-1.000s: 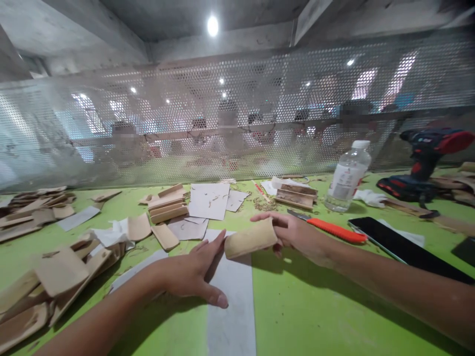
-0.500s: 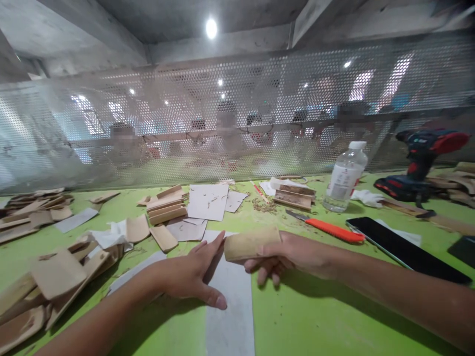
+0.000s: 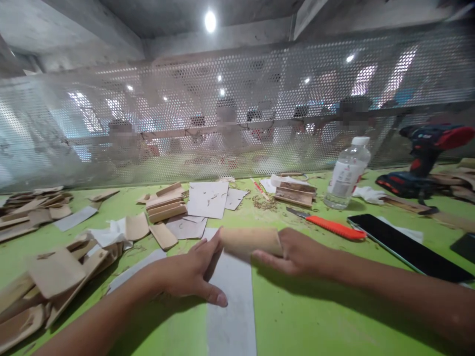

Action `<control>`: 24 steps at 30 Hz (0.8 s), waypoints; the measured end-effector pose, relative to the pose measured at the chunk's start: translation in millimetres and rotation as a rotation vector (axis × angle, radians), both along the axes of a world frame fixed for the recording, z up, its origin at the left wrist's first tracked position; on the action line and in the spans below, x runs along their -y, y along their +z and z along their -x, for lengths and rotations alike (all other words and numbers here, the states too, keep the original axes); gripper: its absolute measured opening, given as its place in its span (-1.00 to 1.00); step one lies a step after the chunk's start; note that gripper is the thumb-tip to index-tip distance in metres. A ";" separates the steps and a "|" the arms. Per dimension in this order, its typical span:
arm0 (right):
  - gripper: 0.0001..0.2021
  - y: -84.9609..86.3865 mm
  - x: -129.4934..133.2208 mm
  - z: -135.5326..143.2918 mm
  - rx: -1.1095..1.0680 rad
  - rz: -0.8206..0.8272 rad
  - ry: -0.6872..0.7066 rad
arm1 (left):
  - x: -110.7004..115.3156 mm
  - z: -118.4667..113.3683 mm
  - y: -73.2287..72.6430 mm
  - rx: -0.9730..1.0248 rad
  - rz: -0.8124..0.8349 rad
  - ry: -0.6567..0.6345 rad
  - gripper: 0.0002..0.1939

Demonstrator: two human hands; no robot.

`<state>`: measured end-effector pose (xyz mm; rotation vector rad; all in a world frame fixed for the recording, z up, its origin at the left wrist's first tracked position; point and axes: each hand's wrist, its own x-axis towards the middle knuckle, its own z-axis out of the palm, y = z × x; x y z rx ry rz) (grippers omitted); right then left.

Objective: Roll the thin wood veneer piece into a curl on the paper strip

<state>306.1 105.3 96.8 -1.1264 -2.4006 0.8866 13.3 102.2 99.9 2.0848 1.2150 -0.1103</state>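
Observation:
A curved piece of bamboo [image 3: 250,241] lies level in my right hand [image 3: 297,253], just above the green table. The thumb presses along its near edge, and the other fingers are mostly hidden behind it. My left hand [image 3: 198,269] rests with thumb and fingers spread at the left edge of a grey-white paper strip [image 3: 232,306]. Its fingertips are close to the left end of the bamboo; whether they touch it I cannot tell. Beyond my right hand lies an orange utility knife [image 3: 334,227], its blade pointing left.
Bamboo pieces [image 3: 55,272] are heaped at left, with a small stack [image 3: 165,202] behind my left hand. A phone [image 3: 404,244], a water bottle [image 3: 346,173] and a cordless drill [image 3: 423,158] stand or lie at right. A perforated metal screen [image 3: 178,158] closes off the back.
My right hand has rolled the bamboo piece, so its thumb now shows in front where the fingertips hung below before. The left hand has hardly moved.

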 end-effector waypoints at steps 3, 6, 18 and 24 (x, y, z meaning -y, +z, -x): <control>-0.42 1.8 1.4 1.4 0.121 -0.158 -0.072 | -0.3 0.8 -1.6 0.003 0.001 0.009 0.56; -0.46 3.8 6.0 3.5 0.201 -0.206 0.039 | -0.5 2.1 -3.8 0.046 -0.002 -0.014 0.55; -0.49 5.8 12.1 3.2 0.183 -0.139 -0.047 | 1.0 1.1 -2.5 0.030 -0.004 0.013 0.55; -0.46 2.2 13.0 5.1 0.228 -0.259 0.090 | -0.2 2.4 -3.8 0.050 0.008 -0.016 0.55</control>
